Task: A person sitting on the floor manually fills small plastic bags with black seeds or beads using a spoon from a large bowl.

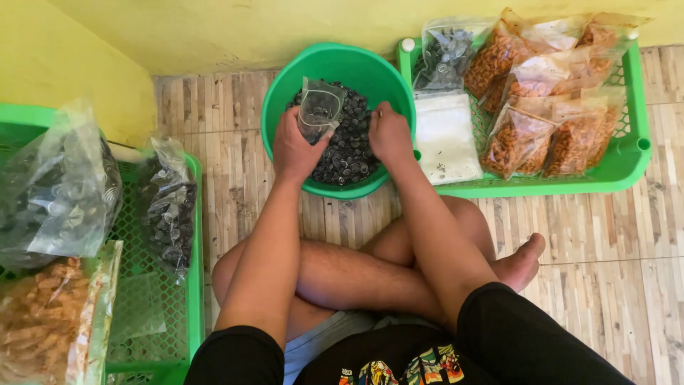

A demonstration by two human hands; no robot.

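Crossed bare legs (370, 274) sit closest to the lens, so I'm basically on the tile floor (605, 235) with the green basin (285, 93) right past my knees. That basin is my landmark for everything else.

My left hand (296, 146) rests on the basin's near-left rim, fingers pinching a small clear bag (320, 107) held upright over the pile. My right hand (388, 132) is down inside the basin on the right side, fingertips pressed together into the dark round pieces (349, 146); can't tell if it actually has any.

Left of the basin there's a green crate (194, 235) with bags of the same dark pieces and a bag of orange snacks. Right of the basin, another green tray (627, 153) holds orange snack bags (531, 135), one dark-piece bag and a stack of empty clear bags (445, 135).

Risk as I see it: the bag mouth looks floppy, so pieces could miss and scatter over the basin's rim onto the floor.
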